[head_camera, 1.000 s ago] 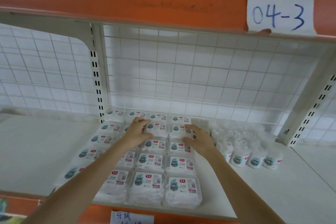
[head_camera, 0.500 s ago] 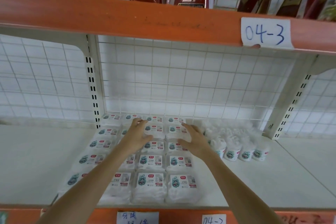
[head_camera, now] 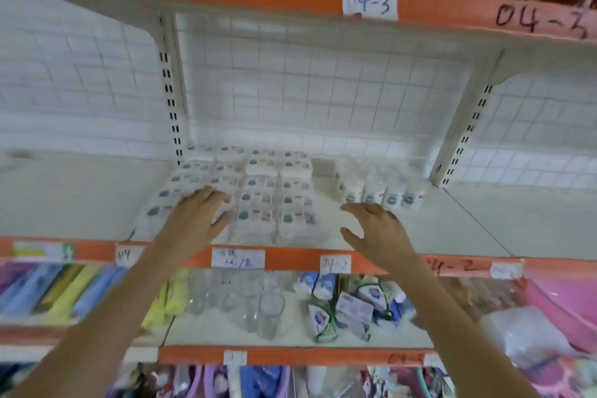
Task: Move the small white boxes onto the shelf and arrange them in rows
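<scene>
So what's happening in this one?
A person is stocking a white metal shelf with small white labelled boxes, already laid in neat rows. The left hand rests on the front boxes, fingers relaxed. The right hand hovers open beside the block, holding nothing.

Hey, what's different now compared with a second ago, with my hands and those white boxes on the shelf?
Both hands have pulled back from the rear rows toward the shelf's front edge. The left hand now rests on the front-left white boxes; the right hand has come off them and hovers open over the bare shelf. Neither holds anything. The boxes stay in rows, the small tubs beside them.
</scene>
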### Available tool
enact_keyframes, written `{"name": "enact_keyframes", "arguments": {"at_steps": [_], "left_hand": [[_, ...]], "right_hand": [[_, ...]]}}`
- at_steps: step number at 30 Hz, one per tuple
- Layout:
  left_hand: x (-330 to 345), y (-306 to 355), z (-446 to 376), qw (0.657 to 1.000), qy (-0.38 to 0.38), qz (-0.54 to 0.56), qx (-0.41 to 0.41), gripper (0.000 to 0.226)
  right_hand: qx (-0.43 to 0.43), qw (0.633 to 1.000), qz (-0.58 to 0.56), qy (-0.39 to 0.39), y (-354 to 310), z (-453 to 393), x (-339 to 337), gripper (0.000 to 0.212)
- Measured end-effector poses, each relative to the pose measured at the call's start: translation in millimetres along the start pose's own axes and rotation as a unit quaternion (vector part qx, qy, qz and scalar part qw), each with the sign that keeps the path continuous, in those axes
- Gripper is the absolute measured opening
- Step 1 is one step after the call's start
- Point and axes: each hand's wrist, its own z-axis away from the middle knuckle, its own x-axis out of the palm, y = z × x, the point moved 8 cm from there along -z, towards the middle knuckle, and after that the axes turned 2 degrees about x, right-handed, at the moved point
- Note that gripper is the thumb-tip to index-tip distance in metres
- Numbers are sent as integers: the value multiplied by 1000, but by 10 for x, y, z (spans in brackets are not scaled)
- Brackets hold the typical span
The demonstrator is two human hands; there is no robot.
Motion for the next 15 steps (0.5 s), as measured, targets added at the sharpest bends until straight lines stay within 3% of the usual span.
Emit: {"name": "enact_keyframes", "arguments": {"at_steps": [3, 8, 15], "left_hand": [[-118, 138, 489, 999, -18, 16, -39, 19], [-281, 314, 1412, 995, -74, -15, -69, 39], [-825, -58, 2655, 977, -102, -35, -184, 44]], "right_hand": [[-10, 1000, -13, -13, -28, 435, 8, 42], [-47, 997, -23, -50, -268, 938, 158, 40], [-132, 984, -89, -83, -1222, 1183, 301, 40]]}}
